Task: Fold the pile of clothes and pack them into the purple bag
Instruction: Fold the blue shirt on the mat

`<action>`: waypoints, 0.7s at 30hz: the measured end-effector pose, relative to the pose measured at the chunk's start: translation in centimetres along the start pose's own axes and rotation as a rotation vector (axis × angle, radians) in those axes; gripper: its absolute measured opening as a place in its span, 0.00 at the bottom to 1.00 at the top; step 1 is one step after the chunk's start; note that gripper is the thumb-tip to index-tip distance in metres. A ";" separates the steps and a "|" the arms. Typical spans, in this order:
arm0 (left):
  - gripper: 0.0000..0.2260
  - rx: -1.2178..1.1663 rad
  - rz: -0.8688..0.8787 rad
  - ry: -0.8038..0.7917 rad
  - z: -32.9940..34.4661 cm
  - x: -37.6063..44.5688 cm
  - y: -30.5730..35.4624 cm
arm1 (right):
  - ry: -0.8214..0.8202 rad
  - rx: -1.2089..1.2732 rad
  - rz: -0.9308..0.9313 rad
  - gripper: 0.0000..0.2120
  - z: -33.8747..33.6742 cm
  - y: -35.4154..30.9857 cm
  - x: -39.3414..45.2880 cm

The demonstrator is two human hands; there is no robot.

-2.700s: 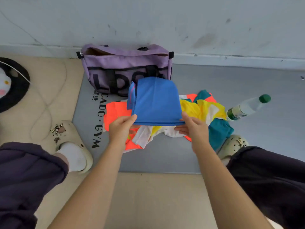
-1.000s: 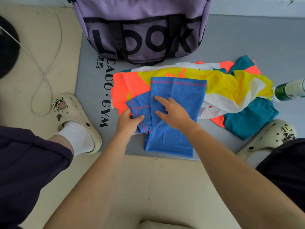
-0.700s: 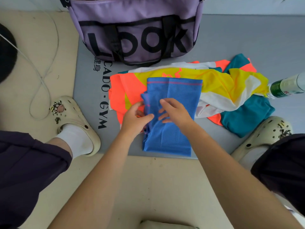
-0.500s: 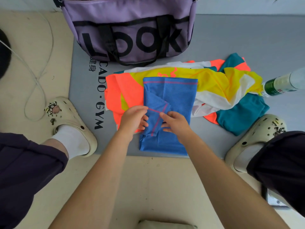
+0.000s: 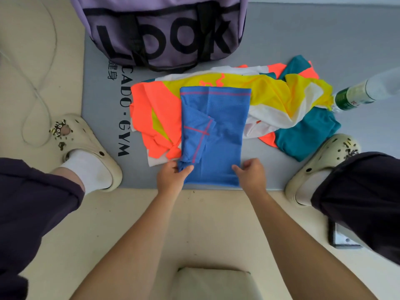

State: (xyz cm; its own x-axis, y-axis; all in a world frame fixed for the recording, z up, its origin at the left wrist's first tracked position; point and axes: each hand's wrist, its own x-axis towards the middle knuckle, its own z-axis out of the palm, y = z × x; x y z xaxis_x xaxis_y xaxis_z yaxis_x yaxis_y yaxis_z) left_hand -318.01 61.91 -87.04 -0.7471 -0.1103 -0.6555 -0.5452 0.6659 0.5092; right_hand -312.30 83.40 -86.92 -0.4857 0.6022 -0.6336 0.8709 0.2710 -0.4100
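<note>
A blue mesh garment [image 5: 223,131] with red stripes lies folded into a long strip on top of the pile of orange, yellow, white and teal clothes [image 5: 281,98]. My left hand [image 5: 172,177] pinches its near left corner. My right hand [image 5: 251,174] grips its near right corner. The purple bag [image 5: 164,29] with black "LOOK" lettering stands just behind the pile; its opening is out of frame.
Everything sits on a grey gym mat [image 5: 101,109]. A clear bottle with a green label [image 5: 357,94] lies at the right. My cream clogs [image 5: 86,146] [image 5: 324,161] flank the mat. A white cable [image 5: 36,89] loops on the beige floor at left.
The blue garment was laid on the pile and its left sleeve folded inward. Both hands have slid back from its middle to its near corners.
</note>
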 end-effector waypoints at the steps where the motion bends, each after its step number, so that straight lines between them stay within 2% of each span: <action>1: 0.16 0.071 -0.028 -0.038 0.0 -0.2 -0.4 | -0.042 -0.058 -0.005 0.13 0.1 0.5 -0.3; 4: 0.15 0.113 -0.103 -0.139 -0.3 -0.8 -1.3 | -0.149 -0.158 -0.017 0.16 0.1 1.2 -0.7; 7: 0.11 -0.089 -0.197 -0.244 -1.0 -1.7 -1.6 | -0.210 -0.100 0.015 0.21 -0.6 1.8 -1.4; 10: 0.08 -0.221 -0.297 -0.364 -2.0 -3.1 -1.4 | -0.409 0.205 0.130 0.16 -2.5 2.9 -2.7; 12: 0.05 -0.327 -0.325 -0.370 -2.7 -4.1 -0.5 | -0.590 0.461 0.241 0.10 -4.1 3.0 -3.3; 13: 0.05 -0.400 -0.316 -0.346 -3.0 -4.3 0.0 | -0.615 0.557 0.264 0.09 -4.8 2.7 -3.4; 16: 0.08 -0.574 -0.234 -0.290 -4.3 -4.1 2.9 | -0.561 0.717 0.225 0.07 -6.1 0.4 -2.4; 20: 0.03 -0.716 -0.121 -0.364 -5.6 -1.9 7.6 | -0.534 0.807 0.091 0.01 -7.1 -3.8 -0.1; 21: 0.03 -0.721 -0.082 -0.386 -5.9 -1.1 8.6 | -0.535 0.822 0.063 0.04 -7.3 -4.7 0.5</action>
State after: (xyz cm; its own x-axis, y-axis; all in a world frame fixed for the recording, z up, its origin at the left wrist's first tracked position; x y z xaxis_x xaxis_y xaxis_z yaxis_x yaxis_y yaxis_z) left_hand -324.13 63.45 -78.65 -0.5826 0.2116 -0.7848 -0.8010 0.0144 0.5985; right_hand -316.09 87.93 -80.55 -0.5865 0.1228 -0.8006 0.6712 -0.4795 -0.5653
